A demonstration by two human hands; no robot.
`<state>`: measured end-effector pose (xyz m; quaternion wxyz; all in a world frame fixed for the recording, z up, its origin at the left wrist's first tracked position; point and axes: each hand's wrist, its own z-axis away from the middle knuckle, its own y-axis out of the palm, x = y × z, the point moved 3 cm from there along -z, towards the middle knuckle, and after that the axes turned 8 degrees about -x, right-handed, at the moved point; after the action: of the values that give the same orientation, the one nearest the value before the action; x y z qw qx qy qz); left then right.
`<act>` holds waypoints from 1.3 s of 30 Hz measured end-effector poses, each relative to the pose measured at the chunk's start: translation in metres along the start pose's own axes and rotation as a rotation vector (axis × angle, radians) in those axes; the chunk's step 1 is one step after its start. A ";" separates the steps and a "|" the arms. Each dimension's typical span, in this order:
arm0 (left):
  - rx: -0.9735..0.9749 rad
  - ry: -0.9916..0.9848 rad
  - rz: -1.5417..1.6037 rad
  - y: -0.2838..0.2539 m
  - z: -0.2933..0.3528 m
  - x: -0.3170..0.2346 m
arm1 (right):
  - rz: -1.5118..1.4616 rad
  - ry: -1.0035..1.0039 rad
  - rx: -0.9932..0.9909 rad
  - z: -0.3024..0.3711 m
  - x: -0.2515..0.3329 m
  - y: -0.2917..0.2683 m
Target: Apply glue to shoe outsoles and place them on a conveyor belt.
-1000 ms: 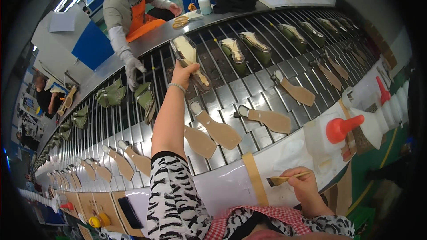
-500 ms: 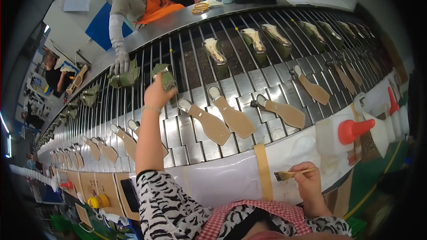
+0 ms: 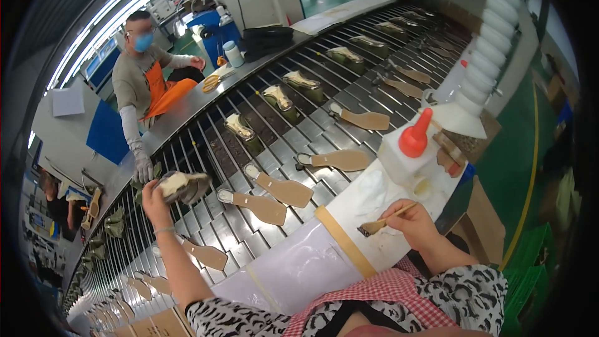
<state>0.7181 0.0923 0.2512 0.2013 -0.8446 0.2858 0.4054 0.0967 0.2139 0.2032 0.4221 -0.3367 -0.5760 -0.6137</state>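
My left hand (image 3: 155, 203) grips a green shoe upper on a last (image 3: 186, 188), tilted above the conveyor's metal bars with its pale underside showing. My fingers are partly hidden behind it. Close beyond is a co-worker's gloved hand (image 3: 143, 167), at another green upper largely hidden by my hand. My right hand (image 3: 409, 223) pinches a brush (image 3: 374, 226) by its thin wooden handle, its dark bristles pointing left over the white worktop (image 3: 355, 212). Between my hands, tan shoe soles (image 3: 284, 190) lie on the conveyor's metal plates.
A white bottle with a red nozzle (image 3: 413, 137) stands on the worktop, left of a white ribbed duct (image 3: 499, 31). More uppers on lasts (image 3: 281, 97) line the conveyor bars (image 3: 215, 150). Across it sits a co-worker in an orange apron (image 3: 167, 93), near yellow-handled scissors (image 3: 211, 83).
My left hand has lifted the green upper off the bars and turned it, so its pale underside now shows. My right hand keeps hold of the brush. The view has swung to the right.
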 end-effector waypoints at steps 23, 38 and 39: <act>0.863 -0.853 -0.133 0.047 0.301 -0.105 | 1.291 -0.379 -0.308 -0.003 0.070 -0.106; 0.403 -0.714 0.474 0.071 0.340 -0.171 | 1.309 -0.398 -0.308 -0.011 0.050 -0.118; 0.383 -0.621 0.436 0.075 0.344 -0.172 | 1.309 -0.395 -0.307 -0.011 0.048 -0.119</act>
<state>0.3860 0.2871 0.1772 0.3409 -0.5495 0.4536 0.6132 -0.0305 0.1946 0.1945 0.5397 -0.7756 -0.2276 -0.2352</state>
